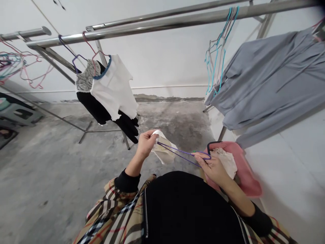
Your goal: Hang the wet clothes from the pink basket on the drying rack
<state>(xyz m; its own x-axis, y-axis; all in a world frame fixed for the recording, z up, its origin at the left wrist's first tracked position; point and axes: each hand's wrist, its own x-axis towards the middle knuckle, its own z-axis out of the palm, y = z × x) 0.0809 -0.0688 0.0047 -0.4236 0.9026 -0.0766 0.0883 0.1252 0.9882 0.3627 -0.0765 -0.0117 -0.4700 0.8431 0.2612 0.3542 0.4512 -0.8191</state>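
Observation:
My left hand (146,142) is closed on a small cream cloth (164,152), pinching its top edge. My right hand (212,166) grips one end of a purple wire hanger (177,152), whose other end runs into the cloth. Both hands are held in front of my chest, above the concrete floor. Over my right forearm lies a pink garment (245,173) with a pale lacy piece (228,161) on it.
Steel clothes rails (152,25) cross overhead. A white top (114,88) over black and speckled clothes hangs at the left. A grey garment (269,81) hangs at the right beside several bare hangers (218,57). More hangers (15,64) and plastic stools (17,113) are far left.

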